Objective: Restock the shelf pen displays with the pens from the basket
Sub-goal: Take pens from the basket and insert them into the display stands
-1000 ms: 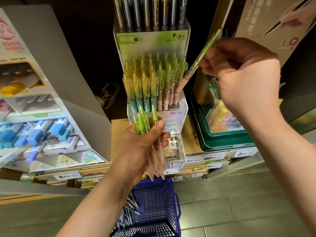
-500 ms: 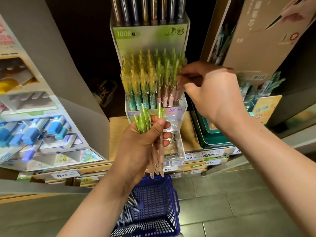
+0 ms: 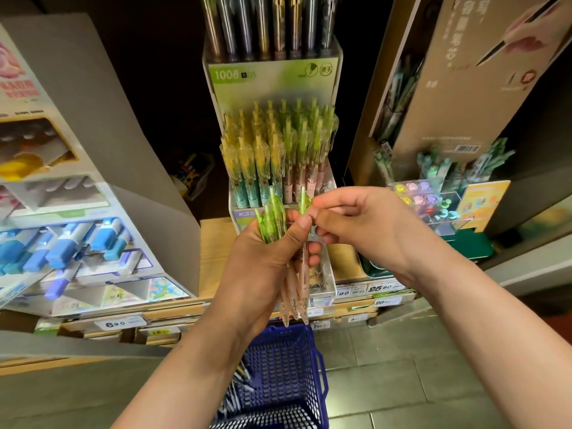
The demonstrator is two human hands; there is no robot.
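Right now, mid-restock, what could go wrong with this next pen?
1. The right hand pinches one green-capped pink pen in the bundle of green-capped pink pens gripped by the left hand; pulling could loosen the rest, dropping them past the blue plastic mesh basket.
2. The clear acrylic pen display looks densely packed; forcing another in could knock its neighbours.

Frame centre: we are curling our left hand [image 3: 263, 261] round a pen bunch [image 3: 274, 218]; our right hand [image 3: 368, 224] is pinching a single pen [image 3: 302, 200].
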